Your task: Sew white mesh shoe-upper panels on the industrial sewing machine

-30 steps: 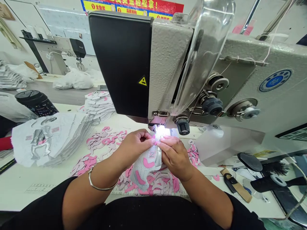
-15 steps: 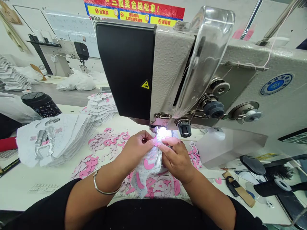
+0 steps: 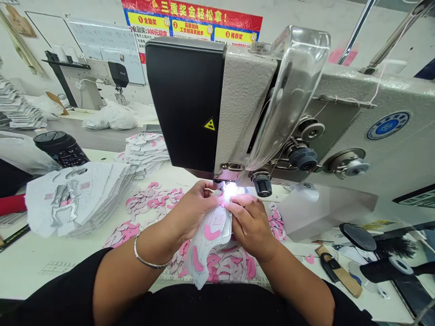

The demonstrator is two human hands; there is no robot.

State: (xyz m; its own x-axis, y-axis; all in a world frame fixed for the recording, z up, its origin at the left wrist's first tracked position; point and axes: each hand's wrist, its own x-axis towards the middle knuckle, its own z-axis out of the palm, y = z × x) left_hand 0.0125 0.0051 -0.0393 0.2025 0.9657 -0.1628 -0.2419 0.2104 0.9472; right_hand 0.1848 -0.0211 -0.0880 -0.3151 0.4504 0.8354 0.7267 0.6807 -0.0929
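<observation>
Under the lit needle area of a sewing machine [image 3: 249, 108] lies a white mesh fabric piece [image 3: 217, 222] with pink curved patches on it. My left hand [image 3: 200, 201], a silver bangle at its wrist, pinches the fabric's left side close to the needle. From the right, my right hand [image 3: 249, 222] grips the same fabric, its fingertips near the left ones. The lower end of the fabric hangs toward me over a heap of loose pink and white patches [image 3: 231, 267]. Glare from the lamp hides the needle and the stitch line.
At left stands a fanned stack of white fabric pieces [image 3: 78, 199], with another stack [image 3: 146, 151] behind it. Loose patches [image 3: 152, 199] lie between. A black tumbler [image 3: 61, 147] is at far left. A brush [image 3: 396, 244] and a thread spool [image 3: 384, 271] lie at right.
The view has tilted up slightly, so everything sits a little lower. The fabric's lower end hangs straighter toward me. Both hands keep their hold near the needle.
</observation>
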